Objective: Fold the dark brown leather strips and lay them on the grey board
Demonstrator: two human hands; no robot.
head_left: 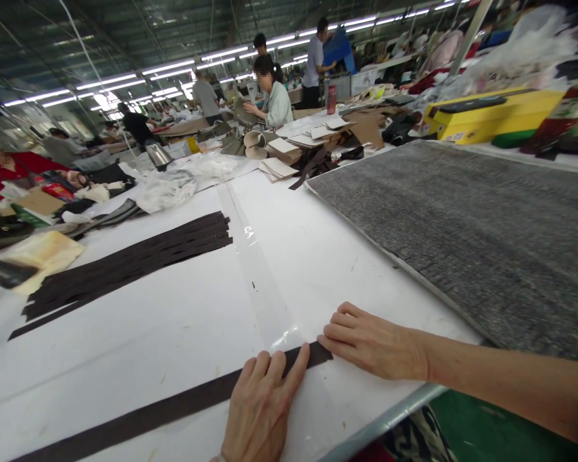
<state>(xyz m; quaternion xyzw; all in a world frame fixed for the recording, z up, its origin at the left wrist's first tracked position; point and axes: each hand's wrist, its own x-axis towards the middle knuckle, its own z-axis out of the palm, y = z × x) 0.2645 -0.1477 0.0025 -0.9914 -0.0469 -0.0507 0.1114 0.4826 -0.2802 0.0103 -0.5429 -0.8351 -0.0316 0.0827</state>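
A long dark brown strip (154, 414), which looks like leather or fabric, lies across the front of the white table. My left hand (262, 407) rests on it near its right end, index finger stretched out along the strip and apart from the others. At that end, the bent fingers of my right hand (366, 340) close together on the strip's tip; the thumb is hidden. Farther back on the left, a bundle of similar dark strips (135, 263) lies side by side, one strip slightly apart along its near edge.
A grey textured board (462, 237) covers the right side of the table (183, 340). Behind are stacked card pieces (284, 151), clear plastic bags (173, 186), a red bottle (331, 99) and a yellow box (491, 115). A yellowed block (48, 253) sits at left. Several people work beyond.
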